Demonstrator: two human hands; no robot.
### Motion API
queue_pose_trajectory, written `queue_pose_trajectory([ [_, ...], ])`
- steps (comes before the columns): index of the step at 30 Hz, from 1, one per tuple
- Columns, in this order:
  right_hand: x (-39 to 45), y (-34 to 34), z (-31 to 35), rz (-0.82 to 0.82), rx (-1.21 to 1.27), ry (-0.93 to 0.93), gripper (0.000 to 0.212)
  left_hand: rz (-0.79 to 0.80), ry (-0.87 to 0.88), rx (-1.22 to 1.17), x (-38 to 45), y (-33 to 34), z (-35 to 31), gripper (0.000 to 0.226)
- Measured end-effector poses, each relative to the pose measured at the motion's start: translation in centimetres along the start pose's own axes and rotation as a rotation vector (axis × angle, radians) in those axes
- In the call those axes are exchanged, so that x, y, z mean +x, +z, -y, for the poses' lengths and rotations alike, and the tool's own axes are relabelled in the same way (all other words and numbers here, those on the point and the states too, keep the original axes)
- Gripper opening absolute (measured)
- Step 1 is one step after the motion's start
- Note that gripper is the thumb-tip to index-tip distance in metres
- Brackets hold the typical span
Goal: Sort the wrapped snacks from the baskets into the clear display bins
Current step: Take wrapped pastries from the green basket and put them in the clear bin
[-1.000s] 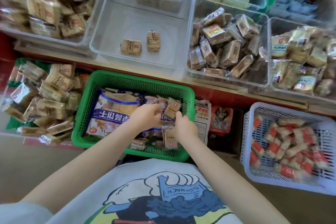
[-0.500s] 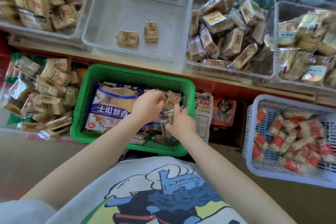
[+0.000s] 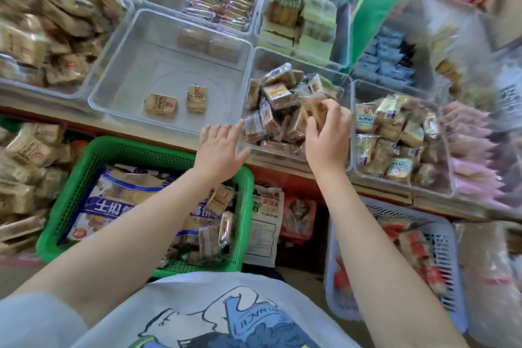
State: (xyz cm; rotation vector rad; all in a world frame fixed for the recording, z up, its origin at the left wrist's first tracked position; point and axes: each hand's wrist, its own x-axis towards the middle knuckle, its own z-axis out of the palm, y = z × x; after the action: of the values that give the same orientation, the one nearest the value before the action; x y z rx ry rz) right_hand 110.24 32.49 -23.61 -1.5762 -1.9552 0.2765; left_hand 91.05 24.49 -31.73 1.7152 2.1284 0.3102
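head view: my right hand (image 3: 327,133) is curled around a small wrapped snack (image 3: 313,106), holding it just above the heap in the middle clear bin (image 3: 346,85), so the task's thing is over its bin but not yet let go. my left hand (image 3: 219,147) is spread and grasping nothing, fingers reaching toward that bin's near left corner. to do this step well, i'd lower the snack onto the pile before releasing, well inside the rim, since the heap already sits high near the front wall and a drop from above could slide out. the left hand could steady the bin's edge.

the bin to the left (image 3: 118,85) holds only two tan packets (image 3: 161,105) on its floor. the bin to the right (image 3: 440,155) is full of mixed yellow-labelled packs. the green basket (image 3: 113,147) below still carries a big blue bag (image 3: 118,200) and loose small snacks. the pale basket (image 3: 446,237) at lower right holds red-and-white packets.
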Motion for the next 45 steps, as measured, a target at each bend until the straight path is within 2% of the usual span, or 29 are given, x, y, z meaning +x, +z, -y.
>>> queue_pose_trajectory([
  [2, 2.8, 0.5, -0.6, 0.047, -0.037, 0.026, 0.036, 0.045, -0.029, 0.037, 0.3, 0.0, 0.0, 0.069],
  [6, 4.5, 3.1, -1.2, 0.492, -0.208, -0.023, 0.052, 0.090, -0.034, 0.045, 0.0, -0.7, -0.2, 0.078],
  [8, 5.0, 4.1, -1.9, 0.563, -0.310, -0.066, 0.060, 0.113, -0.038, 0.049, -0.2, -1.0, -0.3, 0.085],
  [10, 5.9, 4.6, -2.6, 0.555, -0.400, -0.052, 0.064, 0.135, -0.047, 0.061, 0.0, -1.0, -0.2, 0.091],
  [13, 7.4, 4.4, -2.6, 0.545, -0.402, 0.112, 0.066, 0.143, -0.044, 0.078, 0.2, -1.0, 0.0, 0.095],
  [14, 7.4, 4.3, -2.1, 0.511, -0.400, 0.106, 0.063, 0.147, -0.040, 0.074, 0.2, -1.0, 0.1, 0.095],
  [16, 6.3, 4.1, -0.7, 0.377, -0.335, -0.027, 0.047, 0.148, -0.024, 0.049, 0.1, -1.1, 0.1, 0.097],
  [18, 3.6, 4.2, 0.9, 0.234, -0.169, -0.184, 0.032, 0.161, -0.008, 0.016, 0.1, -1.2, 0.1, 0.098],
  [20, -0.1, 4.3, 2.3, 0.181, 0.001, -0.279, 0.025, 0.185, -0.004, -0.040, 0.1, -1.8, 0.3, 0.093],
  [22, -3.8, 4.8, 3.1, 0.312, 0.110, -0.278, 0.022, 0.098, 0.002, -0.156, -0.5, -2.4, 1.0, 0.073],
  [25, -8.4, 6.5, 2.8, 0.617, 0.096, -0.085, 0.018, -0.372, 0.006, -0.232, -3.1, -1.8, 2.4, 0.026],
  [26, -9.6, 7.3, 2.3, 0.703, 0.052, -0.021, 0.019, -0.413, -0.033, -0.226, -4.1, -1.1, 2.9, 0.017],
  [27, -10.6, 8.1, 1.8, 0.769, 0.005, 0.031, 0.020, -0.336, -0.083, -0.225, -4.8, -0.4, 3.4, 0.014],
  [30, -12.9, 9.8, 0.6, 0.871, -0.108, 0.119, 0.022, 0.103, -0.205, -0.126, -5.5, 2.7, 4.5, 0.027],
  [32, -14.0, 10.3, 0.1, 0.892, -0.126, 0.153, 0.024, 0.275, -0.166, -0.011, -5.4, 4.6, 5.0, 0.045],
  [35, -15.1, 10.2, -0.3, 0.878, -0.128, 0.186, 0.024, 0.480, 0.008, 0.194, -5.1, 7.7, 5.2, 0.082],
  [38, -15.8, 9.7, -0.8, 0.864, -0.117, 0.210, 0.024, 0.520, 0.150, 0.359, -4.8, 9.5, 5.3, 0.087],
  [41, -15.9, 9.3, -1.0, 0.830, -0.086, 0.237, 0.023, 0.471, 0.206, 0.418, -4.7, 10.2, 5.2, 0.078],
  [45, -15.4, 8.8, -0.5, 0.785, 0.016, 0.289, 0.023, 0.379, 0.123, 0.298, -4.7, 9.0, 5.7, 0.069],
])
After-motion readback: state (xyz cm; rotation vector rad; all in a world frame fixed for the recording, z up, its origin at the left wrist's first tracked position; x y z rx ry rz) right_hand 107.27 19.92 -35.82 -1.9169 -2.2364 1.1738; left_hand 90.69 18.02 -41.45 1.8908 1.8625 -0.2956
